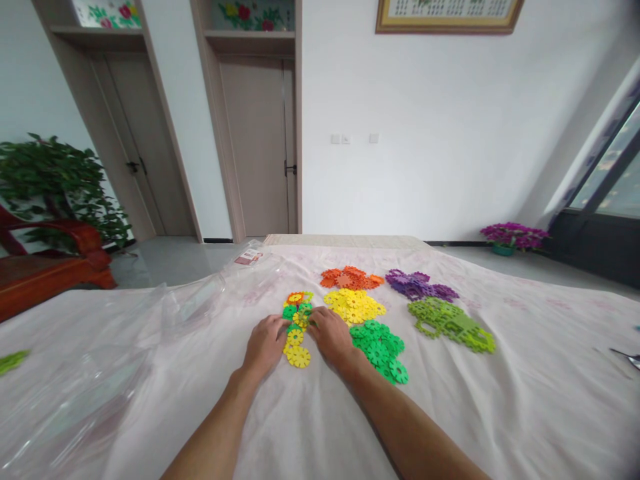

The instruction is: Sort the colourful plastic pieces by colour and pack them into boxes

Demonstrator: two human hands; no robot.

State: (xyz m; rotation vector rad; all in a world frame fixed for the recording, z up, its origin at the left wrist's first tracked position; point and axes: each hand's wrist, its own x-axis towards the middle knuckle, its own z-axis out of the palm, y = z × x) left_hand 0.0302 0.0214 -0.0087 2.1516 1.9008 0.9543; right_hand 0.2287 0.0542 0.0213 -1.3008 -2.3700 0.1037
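On the cloth in front of me lies a small assembly of interlocking snowflake discs [296, 337], mostly yellow and green, with an orange disc near its far end. My left hand [267, 341] grips its left edge, fingers bent. From the other side, my right hand [331, 333] pinches the assembly with its fingertips, partly hiding its right edge. Just beyond the right hand is a pile of yellow discs [354, 305]. Green discs [379, 348] lie beside my right wrist. The exact join between the fingers is too small to make out.
Farther back are orange pieces [350, 277] and purple pieces [417, 285]; lime-green pieces [453, 323] lie to the right. Clear plastic packaging [75, 407] spreads over the left side of the cloth [540, 400]. A metal utensil [631, 359] sits at the far right edge.
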